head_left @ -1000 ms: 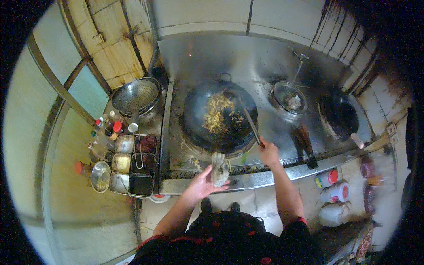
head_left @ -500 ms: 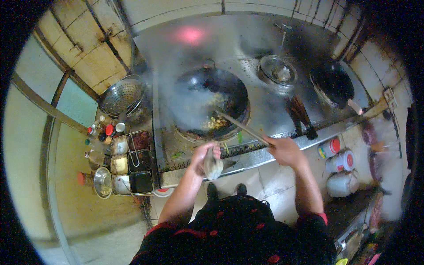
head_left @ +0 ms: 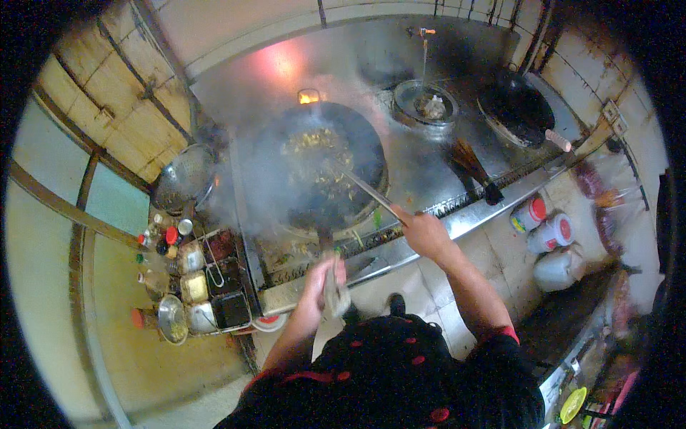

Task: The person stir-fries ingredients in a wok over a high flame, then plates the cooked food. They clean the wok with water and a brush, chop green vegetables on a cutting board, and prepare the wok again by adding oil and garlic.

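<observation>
A dark wok [head_left: 368, 143] sits on the steel range, with chopped, yellowish food [head_left: 321, 161] spread across its inside. Smoke veils its left side. My left hand [head_left: 312, 282] is closed at the near end of the wok handle [head_left: 325, 239], with a pale cloth [head_left: 336, 297] hanging between its fingers. My right hand [head_left: 425, 234] grips the long handle of a cooking utensil [head_left: 370, 191]. Its far end reaches into the food, where food and smoke hide whether it is a ladle or a spatula. Flame [head_left: 309, 96] shows just beyond the wok's far rim.
To the left stand a perforated strainer [head_left: 187, 175], several bottles, seasoning tubs [head_left: 194, 287] and a metal bowl [head_left: 172, 322]. A water basin [head_left: 411, 107], a bamboo brush [head_left: 471, 166] and a second wok [head_left: 514, 114] line the right. Lidded tubs [head_left: 550, 234] stand beyond the range's front edge.
The food has spread from a near-side heap over more of the wok. Flame now shows behind the far rim. Both hands keep their holds; the whole view has shifted a little.
</observation>
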Demonstrator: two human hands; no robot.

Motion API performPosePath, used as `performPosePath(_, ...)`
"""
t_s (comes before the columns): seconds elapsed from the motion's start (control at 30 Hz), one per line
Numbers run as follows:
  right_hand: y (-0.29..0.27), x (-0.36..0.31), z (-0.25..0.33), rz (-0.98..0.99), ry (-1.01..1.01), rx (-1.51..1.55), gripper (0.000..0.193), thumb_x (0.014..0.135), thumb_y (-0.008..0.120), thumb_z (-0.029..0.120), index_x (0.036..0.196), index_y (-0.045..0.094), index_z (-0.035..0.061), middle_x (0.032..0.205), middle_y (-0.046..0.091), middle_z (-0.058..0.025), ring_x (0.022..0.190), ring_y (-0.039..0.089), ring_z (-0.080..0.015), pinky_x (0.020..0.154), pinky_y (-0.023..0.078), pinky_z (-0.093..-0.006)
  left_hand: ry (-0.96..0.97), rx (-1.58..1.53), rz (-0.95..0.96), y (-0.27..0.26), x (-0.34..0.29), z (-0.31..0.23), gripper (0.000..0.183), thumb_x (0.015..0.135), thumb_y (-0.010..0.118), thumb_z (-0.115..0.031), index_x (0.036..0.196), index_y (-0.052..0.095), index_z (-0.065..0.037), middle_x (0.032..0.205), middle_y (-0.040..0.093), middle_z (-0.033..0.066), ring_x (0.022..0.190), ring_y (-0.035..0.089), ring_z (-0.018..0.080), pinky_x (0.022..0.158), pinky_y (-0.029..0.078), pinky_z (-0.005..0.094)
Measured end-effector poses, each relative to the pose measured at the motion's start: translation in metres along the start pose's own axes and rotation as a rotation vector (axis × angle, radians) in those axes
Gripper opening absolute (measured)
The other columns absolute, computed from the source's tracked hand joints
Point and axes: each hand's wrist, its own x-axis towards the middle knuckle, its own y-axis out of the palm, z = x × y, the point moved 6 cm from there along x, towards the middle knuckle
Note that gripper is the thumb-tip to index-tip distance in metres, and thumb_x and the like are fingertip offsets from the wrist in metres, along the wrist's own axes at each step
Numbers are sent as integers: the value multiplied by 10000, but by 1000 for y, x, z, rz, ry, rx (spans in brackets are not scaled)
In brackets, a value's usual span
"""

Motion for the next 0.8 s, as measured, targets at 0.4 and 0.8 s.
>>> performPosePath(0.4, 19, 16, -8, 13, -43, 36, 418, 840, 531, 229, 1255, 506, 275, 862, 622, -203, 801, 600, -382, 724, 483, -462, -106, -259, 335, -1, 14, -3, 207, 878, 513, -227, 901, 526, -21, 713, 547, 40, 645, 560, 121, 578, 490, 264)
performPosePath(0.8, -14, 0, -8, 51, -38, 33, 472, 825, 569, 214, 1284, 478, 274, 868, 627, -182, 793, 599, -375, 693, 487, -429, -128, -414, 439, 17, 3, -39, 144, 874, 517, -189, 859, 519, -46, 719, 537, 41, 564, 515, 130, 524, 461, 267)
